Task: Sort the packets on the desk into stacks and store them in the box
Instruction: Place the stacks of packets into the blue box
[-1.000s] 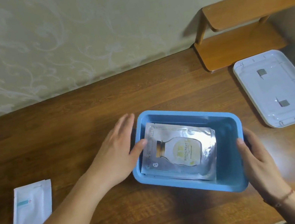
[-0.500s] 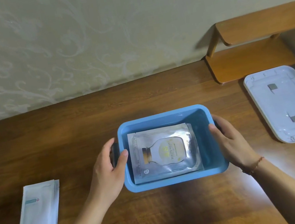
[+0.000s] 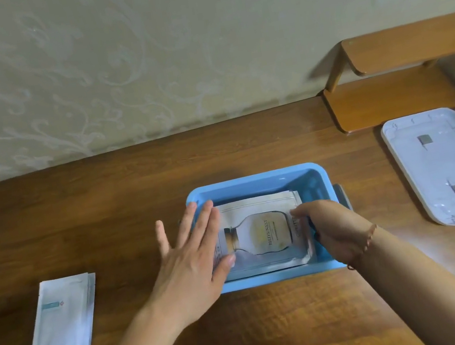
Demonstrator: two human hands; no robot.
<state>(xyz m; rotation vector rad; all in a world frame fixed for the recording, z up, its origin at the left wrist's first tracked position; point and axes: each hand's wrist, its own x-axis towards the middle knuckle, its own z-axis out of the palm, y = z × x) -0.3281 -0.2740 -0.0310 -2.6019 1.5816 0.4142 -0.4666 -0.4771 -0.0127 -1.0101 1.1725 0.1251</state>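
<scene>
1. Wooden and dark brown, the surface (image 3: 105, 212) runs across the whole lower view and carries everything else; a pale patterned wall (image 3: 138, 51) rises behind it.
2. At the far right a small two-tier wooden shelf (image 3: 395, 94) stands on the surface against the wall.
3. Just in front of the shelf lies a white lid (image 3: 447, 167), flat, with two small grey squares on its face, well apart from the box.
4. Near the middle sits the blue box (image 3: 255, 182), open at the top, with a dark handle showing at its right end.
5. Inside the box lies a stack of silver packets (image 3: 262, 236); the top one shows a bottle picture with the words "BIRD'S NEST", and the edges of others peek out along its far side.
6. To the left, well apart from the box, a stack of white packets (image 3: 61, 320) lies on the surface, the top one bearing a small teal label.
7. The left hand (image 3: 191, 267) is spread flat with straight fingers over the left end of the box, its fingertips and thumb resting on the left edge of the silver packets.
8. The right hand (image 3: 333, 229), a thin bracelet at its wrist, reaches into the right end of the box with fingers curled at the right edge of the silver packets; whether it truly pinches them cannot be told.
</scene>
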